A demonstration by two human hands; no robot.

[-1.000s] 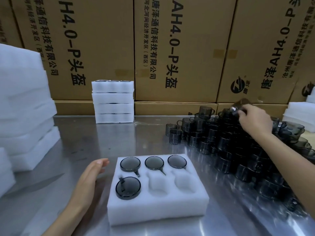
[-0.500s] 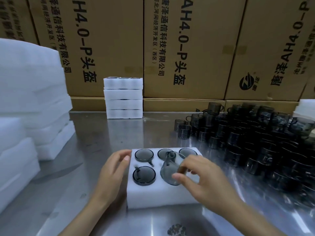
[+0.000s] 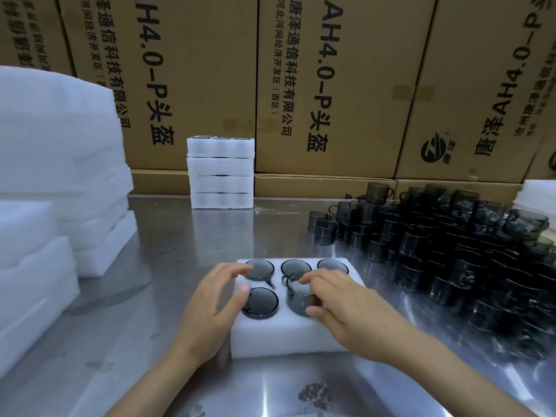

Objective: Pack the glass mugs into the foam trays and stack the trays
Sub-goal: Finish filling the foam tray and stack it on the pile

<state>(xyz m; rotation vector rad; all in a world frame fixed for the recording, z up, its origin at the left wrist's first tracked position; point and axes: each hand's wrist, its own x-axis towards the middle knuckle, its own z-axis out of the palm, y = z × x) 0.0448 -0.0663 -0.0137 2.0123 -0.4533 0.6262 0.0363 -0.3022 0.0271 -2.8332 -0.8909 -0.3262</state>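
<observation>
Fingers (image 3: 313, 278) of the right hand (image 3: 346, 308), curled with the thumb, grip a smoky grey glass mug (image 3: 299, 294) standing half sunk in the front middle pocket of the white six-pocket foam tray (image 3: 288, 338), near the front edge of the steel counter (image 3: 168, 266). The left hand (image 3: 210, 305) rests at the tray's left edge, fingers loosely spread, gripping nothing. Four seated mugs (image 3: 261, 303) show; the front right pocket is hidden behind the right hand. The heap of loose dark mugs (image 3: 445, 251) runs off the right edge. Four stacked trays (image 3: 221, 173) stand at the back edge.
</observation>
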